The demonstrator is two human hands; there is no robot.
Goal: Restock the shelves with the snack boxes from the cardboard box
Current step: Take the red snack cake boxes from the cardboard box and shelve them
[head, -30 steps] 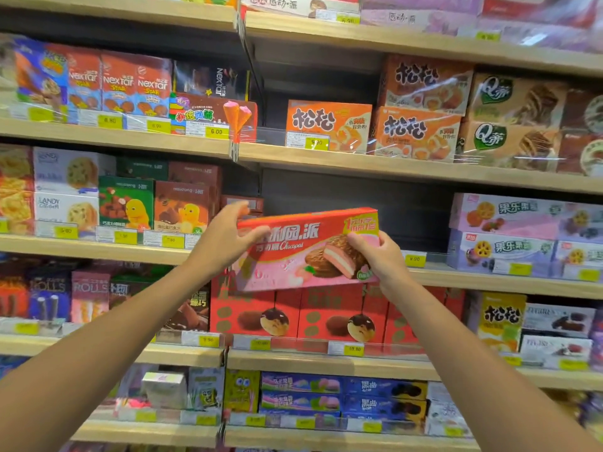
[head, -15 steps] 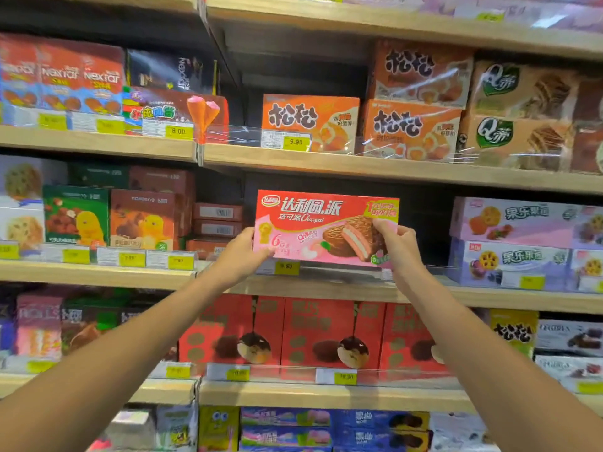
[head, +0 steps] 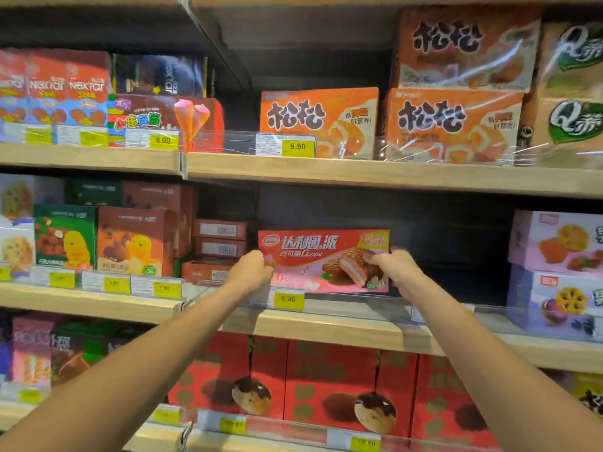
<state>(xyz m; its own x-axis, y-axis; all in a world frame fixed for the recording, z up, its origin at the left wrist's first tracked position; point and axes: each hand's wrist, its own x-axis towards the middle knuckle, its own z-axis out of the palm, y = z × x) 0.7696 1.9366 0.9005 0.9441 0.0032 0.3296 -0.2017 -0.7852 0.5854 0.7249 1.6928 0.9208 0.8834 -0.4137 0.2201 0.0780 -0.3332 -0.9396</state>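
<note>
A red and pink chocolate pie snack box point(head: 321, 256) stands upright on the middle shelf point(head: 359, 331), just behind the clear front rail and a yellow 9.90 price tag point(head: 287, 299). My left hand point(head: 249, 270) grips the box's left end. My right hand point(head: 396, 267) grips its right end, fingers curled over the front face. Both arms reach up from the bottom of the view. The cardboard box is out of view.
Dark unfilled shelf space lies behind and right of the box. Brown boxes point(head: 219, 247) are stacked to its left, purple fruit boxes point(head: 558, 272) to the right. Orange boxes point(head: 319, 122) fill the shelf above, red boxes point(head: 332, 386) the shelf below.
Both hands carried the snack box up from in front of the lower shelf and back onto the middle shelf. It went from tilted to upright behind the rail. The camera moved closer.
</note>
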